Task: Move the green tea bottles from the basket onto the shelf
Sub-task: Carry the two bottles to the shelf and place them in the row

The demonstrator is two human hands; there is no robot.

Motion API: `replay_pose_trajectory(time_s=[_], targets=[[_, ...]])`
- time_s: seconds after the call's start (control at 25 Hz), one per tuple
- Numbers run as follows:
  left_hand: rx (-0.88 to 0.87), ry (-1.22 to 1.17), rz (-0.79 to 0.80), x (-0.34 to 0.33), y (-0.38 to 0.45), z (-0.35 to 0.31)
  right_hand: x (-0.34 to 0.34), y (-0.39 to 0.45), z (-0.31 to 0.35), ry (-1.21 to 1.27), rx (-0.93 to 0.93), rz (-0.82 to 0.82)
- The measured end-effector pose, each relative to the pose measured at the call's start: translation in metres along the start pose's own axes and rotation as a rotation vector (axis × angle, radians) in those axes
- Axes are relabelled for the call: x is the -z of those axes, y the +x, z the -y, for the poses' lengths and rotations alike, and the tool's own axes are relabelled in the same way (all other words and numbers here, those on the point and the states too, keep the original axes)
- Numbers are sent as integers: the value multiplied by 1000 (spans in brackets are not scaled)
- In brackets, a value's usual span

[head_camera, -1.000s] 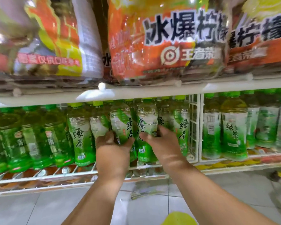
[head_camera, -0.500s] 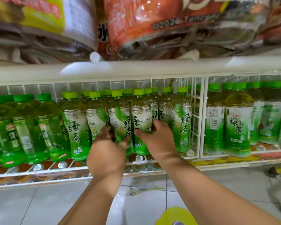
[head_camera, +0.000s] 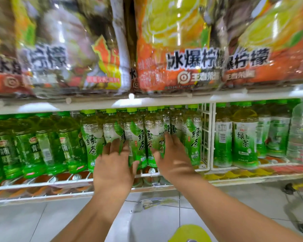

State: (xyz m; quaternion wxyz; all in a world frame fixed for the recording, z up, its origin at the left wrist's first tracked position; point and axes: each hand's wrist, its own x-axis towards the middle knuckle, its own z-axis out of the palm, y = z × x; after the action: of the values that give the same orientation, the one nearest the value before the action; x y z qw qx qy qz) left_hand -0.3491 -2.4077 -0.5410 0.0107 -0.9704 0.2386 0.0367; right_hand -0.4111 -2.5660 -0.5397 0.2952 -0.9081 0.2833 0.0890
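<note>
Fingers now uncurling from the earlier grip | left hand [head_camera: 115,165] and right hand [head_camera: 173,158] pressing flat, fingers straight, against green tea bottles [head_camera: 140,137] | standing upright on shelf [head_camera: 112,180], directly behind fingertips

A white metal shelf edge [head_camera: 147,102] runs across the middle of the frame, with shrink-wrapped orange and yellow drink packs [head_camera: 178,49] stacked above it. Below, a white wire divider [head_camera: 207,137] splits the lower rack at centre right. Pale grey floor tiles [head_camera: 24,222] fill the bottom of the frame, glossy under bright, even light. The picture is somewhat blurred.
</note>
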Motion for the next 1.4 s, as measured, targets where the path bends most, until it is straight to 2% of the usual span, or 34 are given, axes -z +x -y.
replay_pose_trajectory(time_s=[0.12,0.28,0.48,0.76,0.88,1.16,1.4], targets=[[-20,34,45,5,-12,7,4,-18,-1,-165,94,28],[-21,106,41,21,-26,11,10,-39,6,-305,224,-26],[-36,142,2,49,-33,14,11,-55,12,-383,252,-125],[-98,26,-97,103,-97,12,49,-129,24,-386,241,-176],[-93,-13,-129,145,-128,10,86,-172,37,-341,202,-248],[-140,-46,-122,261,-179,-9,180,-265,74,-298,126,-276],[-178,-81,-95,319,-220,-19,225,-326,93,-321,91,-288]])
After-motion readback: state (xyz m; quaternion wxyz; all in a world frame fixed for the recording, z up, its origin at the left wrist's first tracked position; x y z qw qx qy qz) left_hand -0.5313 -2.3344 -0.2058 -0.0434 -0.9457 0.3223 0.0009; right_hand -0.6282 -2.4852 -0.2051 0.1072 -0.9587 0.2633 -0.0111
